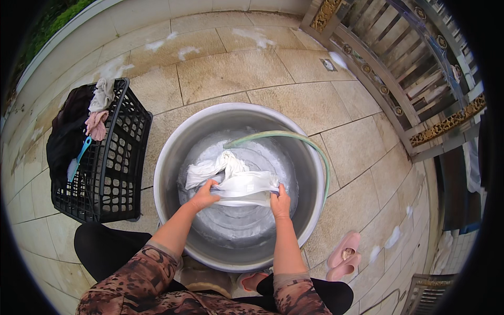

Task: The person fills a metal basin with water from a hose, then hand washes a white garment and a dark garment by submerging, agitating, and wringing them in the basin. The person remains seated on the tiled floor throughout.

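A large round metal tub (167, 165) stands on the tiled ground in front of me, with shallow water in its bottom. Inside it lies a white garment (246, 185), bunched at the far left and stretched flat nearer to me. My left hand (204, 195) grips its left edge between thumb and fingers. The right edge, where a dark bit shows, is held by my right hand (280, 201). A green hose (283, 134) hangs over the tub's right rim, its end beside the bunched cloth.
At left, a black plastic basket (122, 157) holds dark clothes (69, 114), with a grey cloth (103, 93), a pink cloth (97, 124) and a blue brush (80, 157) on top. Pink slippers (344, 256) lie at lower right. A metal gate (393, 78) stands at upper right.
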Action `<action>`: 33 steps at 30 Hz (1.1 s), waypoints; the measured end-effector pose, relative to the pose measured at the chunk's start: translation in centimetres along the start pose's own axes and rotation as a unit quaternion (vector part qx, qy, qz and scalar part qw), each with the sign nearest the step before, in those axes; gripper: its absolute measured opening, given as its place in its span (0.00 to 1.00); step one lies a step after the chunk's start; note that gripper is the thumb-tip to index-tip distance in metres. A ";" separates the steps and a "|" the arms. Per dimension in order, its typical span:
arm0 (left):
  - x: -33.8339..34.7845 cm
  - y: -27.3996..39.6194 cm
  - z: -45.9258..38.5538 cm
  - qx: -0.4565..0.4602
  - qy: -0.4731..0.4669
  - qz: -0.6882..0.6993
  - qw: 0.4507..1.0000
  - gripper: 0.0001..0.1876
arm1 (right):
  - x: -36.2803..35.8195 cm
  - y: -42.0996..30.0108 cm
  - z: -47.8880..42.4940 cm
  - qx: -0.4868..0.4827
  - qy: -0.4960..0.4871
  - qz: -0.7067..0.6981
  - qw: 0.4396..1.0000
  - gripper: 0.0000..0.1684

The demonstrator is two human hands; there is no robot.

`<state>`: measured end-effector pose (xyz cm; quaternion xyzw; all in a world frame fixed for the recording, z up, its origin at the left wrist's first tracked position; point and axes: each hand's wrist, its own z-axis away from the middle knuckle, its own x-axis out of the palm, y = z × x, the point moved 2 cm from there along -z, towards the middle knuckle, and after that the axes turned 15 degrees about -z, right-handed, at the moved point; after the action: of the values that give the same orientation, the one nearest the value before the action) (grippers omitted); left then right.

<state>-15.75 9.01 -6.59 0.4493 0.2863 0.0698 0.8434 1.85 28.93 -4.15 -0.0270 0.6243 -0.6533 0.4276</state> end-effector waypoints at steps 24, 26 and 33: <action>-10.3 18.9 2.8 0.103 -0.065 -0.260 0.958 0.13 | -18.8 -16.5 3.4 0.111 0.007 -0.137 0.984 0.13; -12.2 24.4 3.8 0.129 -0.051 -0.237 0.962 0.13 | -22.3 -21.0 4.0 0.052 0.072 -0.163 0.983 0.11; -19.9 40.6 9.7 0.201 0.033 -0.143 0.969 0.14 | -30.8 -35.1 7.5 -0.160 0.133 -0.268 0.941 0.11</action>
<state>-21.21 18.39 38.35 0.5620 0.3829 -0.0957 0.7269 7.17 36.15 42.32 -0.1743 0.7415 -0.6326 0.1398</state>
